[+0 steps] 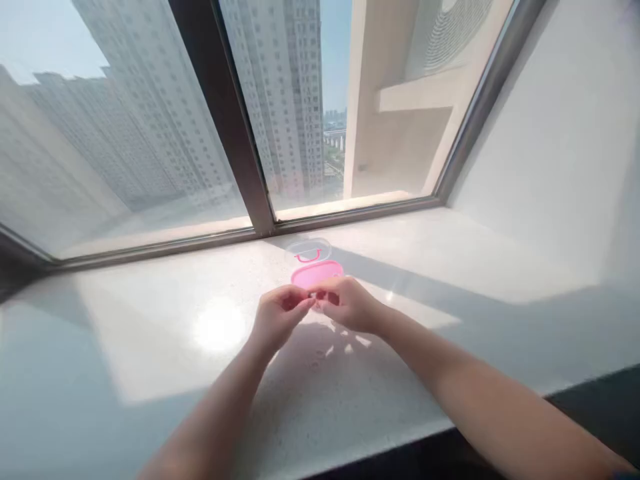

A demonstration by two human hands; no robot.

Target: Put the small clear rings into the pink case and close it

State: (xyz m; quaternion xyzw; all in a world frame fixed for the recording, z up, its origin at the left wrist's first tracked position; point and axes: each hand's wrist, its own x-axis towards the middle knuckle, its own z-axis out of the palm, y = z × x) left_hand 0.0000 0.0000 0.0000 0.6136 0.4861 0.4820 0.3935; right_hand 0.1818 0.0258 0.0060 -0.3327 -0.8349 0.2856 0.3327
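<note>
A small pink box (317, 273) with a clear hinged lid (309, 252) stands open on the white stone windowsill (165, 333), the lid tipped back toward the window. My left hand (277, 317) and my right hand (347, 303) meet just in front of the box, fingertips pinched together over something small that I cannot make out. Both hands hover at the box's near edge and hide part of it.
A large window with a dark frame (235, 133) runs along the back of the sill, with tall buildings outside. A white wall (560, 147) closes the right side. The sill's dark front edge (575, 393) runs across the lower right.
</note>
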